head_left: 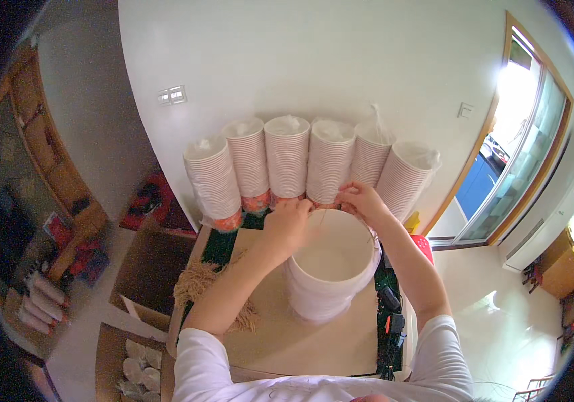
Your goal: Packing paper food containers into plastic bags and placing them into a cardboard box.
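A large white round tub (pixel 327 275) stands on a brown cardboard sheet (pixel 267 348), its wide mouth facing up. Thin white wrapping seems to cover its side. At the far left of its rim is my left hand (pixel 290 226), fingers closed in a pinch. My right hand (pixel 361 199) is pinched at the far right of the rim, and I cannot make out what either hand holds. Left of the tub lies a bundle of straw-coloured strands (pixel 198 283), partly behind my left forearm.
Several tall stacks of white paper tubs (pixel 330 157) in clear plastic line the wall behind. Black adapters and cables (pixel 394 321) lie along the table's right side. Cardboard boxes (pixel 146 268) stand on the floor at left, one (pixel 109 348) holding round wrapped packs. A red stool (pixel 422 246) shows at right.
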The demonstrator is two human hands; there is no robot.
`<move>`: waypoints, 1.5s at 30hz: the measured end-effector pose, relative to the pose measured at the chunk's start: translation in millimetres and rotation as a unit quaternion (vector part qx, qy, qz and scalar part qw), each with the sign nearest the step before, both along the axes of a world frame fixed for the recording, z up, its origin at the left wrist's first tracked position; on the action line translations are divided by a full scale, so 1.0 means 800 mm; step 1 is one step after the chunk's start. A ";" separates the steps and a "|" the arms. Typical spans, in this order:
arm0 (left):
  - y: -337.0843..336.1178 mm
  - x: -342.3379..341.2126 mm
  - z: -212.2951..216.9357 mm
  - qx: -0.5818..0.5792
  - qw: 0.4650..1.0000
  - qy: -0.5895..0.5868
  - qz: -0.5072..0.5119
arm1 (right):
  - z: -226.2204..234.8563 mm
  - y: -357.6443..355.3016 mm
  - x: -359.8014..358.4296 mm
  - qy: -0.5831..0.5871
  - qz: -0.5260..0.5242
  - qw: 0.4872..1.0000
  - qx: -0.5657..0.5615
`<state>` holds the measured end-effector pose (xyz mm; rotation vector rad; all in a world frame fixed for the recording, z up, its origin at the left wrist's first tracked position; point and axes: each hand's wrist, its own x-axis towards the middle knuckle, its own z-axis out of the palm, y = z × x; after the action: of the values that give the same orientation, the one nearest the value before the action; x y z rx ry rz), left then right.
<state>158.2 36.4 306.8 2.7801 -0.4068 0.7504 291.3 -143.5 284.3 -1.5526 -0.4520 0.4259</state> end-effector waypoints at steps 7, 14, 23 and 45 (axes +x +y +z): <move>-0.022 -0.019 0.023 0.006 0.993 0.087 0.079 | 0.004 0.000 0.002 0.075 -0.001 0.986 0.147; 0.047 0.033 -0.031 -0.183 0.980 0.081 0.017 | -0.023 0.000 0.015 -0.108 0.038 0.975 -0.190; 0.009 -0.011 -0.005 -0.087 0.987 0.124 0.043 | 0.022 -0.017 -0.032 -0.144 0.152 0.939 -0.274; 0.058 0.029 -0.068 -0.367 0.916 0.153 -0.047 | -0.091 -0.076 0.059 -0.568 0.299 0.735 -0.219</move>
<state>181.6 83.0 252.5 2.0906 -0.1448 0.3280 338.7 -204.1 211.5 -1.9892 -1.9678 -0.0235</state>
